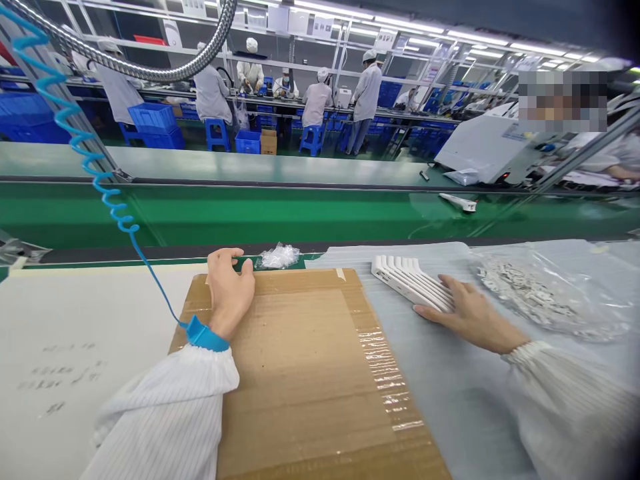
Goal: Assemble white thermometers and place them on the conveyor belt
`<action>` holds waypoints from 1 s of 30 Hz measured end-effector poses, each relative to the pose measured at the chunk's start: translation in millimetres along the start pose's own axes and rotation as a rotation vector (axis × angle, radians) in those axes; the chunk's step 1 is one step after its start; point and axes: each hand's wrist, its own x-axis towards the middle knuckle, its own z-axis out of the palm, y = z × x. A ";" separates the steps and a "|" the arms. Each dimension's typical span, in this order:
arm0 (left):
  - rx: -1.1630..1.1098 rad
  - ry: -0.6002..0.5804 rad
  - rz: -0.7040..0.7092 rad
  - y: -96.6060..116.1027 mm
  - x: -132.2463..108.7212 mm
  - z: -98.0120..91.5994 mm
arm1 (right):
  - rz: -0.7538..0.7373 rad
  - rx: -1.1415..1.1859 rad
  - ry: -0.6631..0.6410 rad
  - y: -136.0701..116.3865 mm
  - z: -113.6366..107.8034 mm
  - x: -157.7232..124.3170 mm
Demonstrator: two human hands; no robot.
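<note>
My left hand (230, 290) hovers over or rests on the far left part of a flat cardboard sheet (305, 373). Its fingers are bent and apart from the thumb, with nothing visible between them. A blue wrist strap (206, 335) circles that wrist. Just right of these fingers lies a small heap of clear plastic bits (279, 256). My right hand (467, 312) has thumb and fingers around the near end of a row of slim white plastic parts (413, 281), several side by side on a pale foam sheet (430, 387).
A clear bag of small white pieces (545, 293) lies at the right. One white part (459, 202) sits on the green conveyor belt (280, 213). A coiled blue cord (95, 160) runs down to my left wrist. Co-workers sit and stand beyond.
</note>
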 end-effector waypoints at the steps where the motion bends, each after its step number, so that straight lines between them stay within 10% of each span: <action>1: -0.006 -0.002 0.004 -0.1 0.0 0.3 | -0.009 0.065 -0.014 1.0 -1.4 -0.3; 22: -0.010 0.008 0.013 -3.4 1.4 -0.3 | 0.024 0.011 -0.215 -51.1 -28.9 12.7; 30: -0.004 0.006 0.019 -5.8 0.7 0.2 | -0.157 -0.100 -0.101 -54.2 -26.8 4.4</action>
